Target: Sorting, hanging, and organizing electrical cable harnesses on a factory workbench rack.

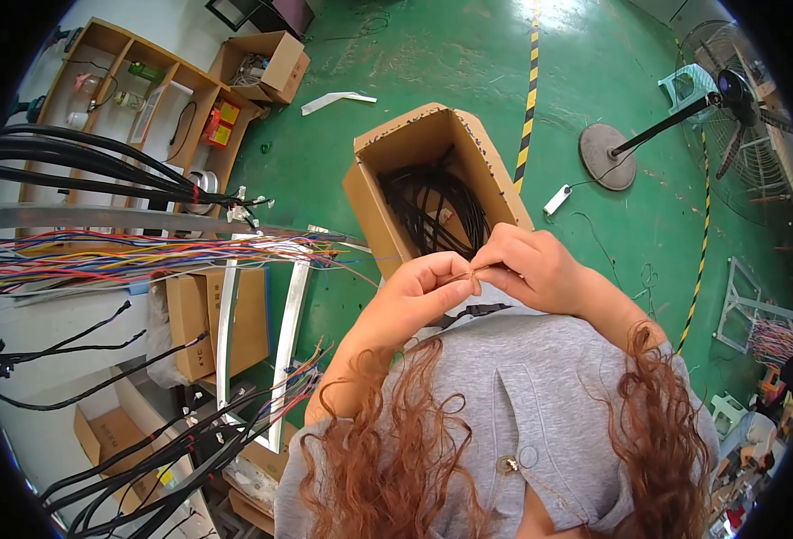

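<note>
My left hand [419, 292] and my right hand [536, 265] meet in front of my chest, fingertips pinched together. A thin brownish wire [488, 267] shows between the fingertips, and both hands grip it; its ends are hidden by the fingers. Just beyond the hands stands a tall open cardboard box [367, 193] with a coil of black cable [432, 202] inside. To the left, a thick bundle of multicoloured wires [145, 256] ends near my left forearm, with a few loose strands reaching toward my left hand.
Black cables [100, 162] with white connectors hang above the bundle, and more black cables [145, 458] lie at lower left. A white metal frame [289, 341] stands beside my left arm. Wooden shelves [167, 67] are far left. A pedestal fan [607, 157] stands at the right.
</note>
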A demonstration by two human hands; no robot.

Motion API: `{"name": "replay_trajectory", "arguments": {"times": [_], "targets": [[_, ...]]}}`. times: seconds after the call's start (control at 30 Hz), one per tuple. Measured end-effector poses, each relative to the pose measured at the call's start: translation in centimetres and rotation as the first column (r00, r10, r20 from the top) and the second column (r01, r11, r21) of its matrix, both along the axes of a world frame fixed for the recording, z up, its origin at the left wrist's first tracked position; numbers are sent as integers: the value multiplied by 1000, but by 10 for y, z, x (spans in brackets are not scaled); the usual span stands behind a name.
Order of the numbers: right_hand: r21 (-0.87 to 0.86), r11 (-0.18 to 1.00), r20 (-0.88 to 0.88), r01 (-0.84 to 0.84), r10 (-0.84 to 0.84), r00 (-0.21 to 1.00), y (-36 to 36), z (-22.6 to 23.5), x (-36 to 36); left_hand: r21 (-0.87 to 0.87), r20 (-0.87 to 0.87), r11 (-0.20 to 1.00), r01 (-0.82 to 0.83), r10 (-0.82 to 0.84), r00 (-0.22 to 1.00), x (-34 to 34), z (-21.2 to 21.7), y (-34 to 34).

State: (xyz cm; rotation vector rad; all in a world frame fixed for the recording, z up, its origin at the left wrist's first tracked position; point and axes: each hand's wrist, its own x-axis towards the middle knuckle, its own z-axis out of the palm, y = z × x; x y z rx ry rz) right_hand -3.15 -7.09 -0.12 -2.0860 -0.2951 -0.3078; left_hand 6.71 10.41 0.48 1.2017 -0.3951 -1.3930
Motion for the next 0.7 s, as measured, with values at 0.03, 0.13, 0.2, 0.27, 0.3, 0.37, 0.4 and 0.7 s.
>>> {"name": "replay_trajectory", "arguments": {"times": [0.03,0.13,0.2,0.27,0.3,0.37,0.4,0.7], "targets": [[-38,999,-23,-23,22,999,0,2,-1,-30,71,1000,-6,8,997,-2,-5,1],[43,999,-25,3,-2,1000,2,-8,1,-100,679,995,-10,76,730,-7,-9,-4],[135,990,-153,49,-28,988,3,-3,0,-137,970,991,3,134,202,-11,-13,-8],[219,971,-274,100,-37,961,5,-2,0,-226,974,971,-82,224,-36,-14,-20,-8],[95,993,-137,73,-60,989,4,-6,1,-231,973,970,-81,228,-39,-12,-20,-8],[-117,991,129,70,-54,990,3,-8,4,-136,967,976,-170,169,192,-8,-21,-8],[-119,991,132,65,-49,990,4,-8,4,-139,967,975,-174,171,188,-10,-20,-7],[0,978,285,207,-198,938,21,-16,5,-448,757,837,-316,542,364,-25,-19,-8]]}}
